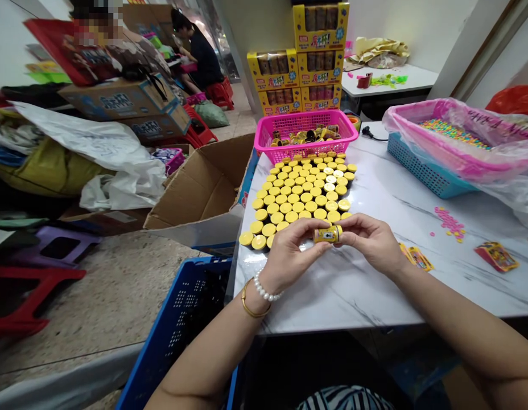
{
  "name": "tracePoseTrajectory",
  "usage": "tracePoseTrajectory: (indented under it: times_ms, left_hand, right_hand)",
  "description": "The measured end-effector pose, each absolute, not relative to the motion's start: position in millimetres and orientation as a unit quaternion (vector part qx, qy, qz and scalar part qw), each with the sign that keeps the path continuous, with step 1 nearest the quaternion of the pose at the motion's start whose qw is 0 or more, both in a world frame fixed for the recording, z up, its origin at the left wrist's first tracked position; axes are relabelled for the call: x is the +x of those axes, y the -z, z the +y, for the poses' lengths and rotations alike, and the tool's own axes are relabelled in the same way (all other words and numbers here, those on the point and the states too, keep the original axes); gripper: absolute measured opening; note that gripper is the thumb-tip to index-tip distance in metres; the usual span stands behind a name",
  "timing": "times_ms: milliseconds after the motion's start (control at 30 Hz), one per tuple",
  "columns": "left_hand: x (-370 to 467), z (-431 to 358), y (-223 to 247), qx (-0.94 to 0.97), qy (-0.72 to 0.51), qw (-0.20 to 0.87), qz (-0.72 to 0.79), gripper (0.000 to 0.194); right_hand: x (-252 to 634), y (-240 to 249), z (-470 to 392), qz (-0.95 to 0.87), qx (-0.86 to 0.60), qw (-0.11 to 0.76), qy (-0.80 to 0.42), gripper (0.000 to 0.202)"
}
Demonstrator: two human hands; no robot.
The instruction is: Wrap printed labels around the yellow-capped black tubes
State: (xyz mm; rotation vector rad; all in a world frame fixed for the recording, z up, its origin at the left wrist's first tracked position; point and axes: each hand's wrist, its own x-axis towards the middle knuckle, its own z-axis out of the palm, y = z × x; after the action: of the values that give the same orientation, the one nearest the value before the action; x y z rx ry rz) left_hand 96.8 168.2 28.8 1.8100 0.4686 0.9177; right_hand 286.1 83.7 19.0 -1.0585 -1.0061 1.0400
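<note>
A small yellow cylinder with a printed label lies on its side between both hands, above the front of the table. My left hand, with a pearl bracelet and a gold bangle at the wrist, pinches its left end. Fingers of my right hand close on its right end. Just behind the hands, many upright containers with round yellow lids stand packed together on the white marbled table. Yellow printed cards lie beside my right wrist, partly hidden by it.
Behind the containers sits a pink basket of small items. At right are a plastic-lined pink basket over a blue one, pink pieces and a card stack. An open carton and blue crate stand left. Two people sit beyond.
</note>
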Motion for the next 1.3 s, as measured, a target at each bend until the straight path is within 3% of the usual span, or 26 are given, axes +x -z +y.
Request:
tracePoseTrajectory:
  times_ms: [100, 200, 367, 467, 700, 900, 1067, 1300]
  left_hand:
    - [97, 168, -32, 0.799, -0.394, 0.422, 0.166, 0.023]
    - [97, 168, -34, 0.805, -0.393, 0.419, 0.150, 0.023]
    - [98, 165, -26, 0.730, -0.390, 0.533, 0.175, 0.031]
    - [97, 165, -26, 0.747, -0.405, 0.502, 0.163, 0.028]
    - [98, 170, -31, 0.839, -0.431, 0.329, 0.043, 0.022]
    - [99, 165, -22, 0.761, -0.432, 0.457, 0.158, 0.057]
    - [100, 171, -20, 0.686, -0.400, 0.570, 0.211, 0.030]
    - [101, 174, -17, 0.613, -0.305, 0.701, 0.200, 0.030]
  right_hand:
    - [289, -20, 85, -0.414, -0.465, 0.604, -0.498, 0.030]
    - [289, -17, 84, -0.413, -0.455, 0.599, -0.513, 0.029]
    - [282, -9, 76, -0.502, -0.442, 0.656, -0.351, 0.026]
    - [277, -7, 73, -0.513, -0.432, 0.673, -0.312, 0.027]
    - [278, -7, 82, -0.329, -0.421, 0.604, -0.591, 0.031]
    - [286, -2, 87, -0.394, -0.413, 0.618, -0.540, 0.041]
    - [292, -3, 87, -0.391, -0.403, 0.619, -0.549, 0.034]
    - [289, -11, 81, -0.449, -0.346, 0.644, -0.514, 0.019]
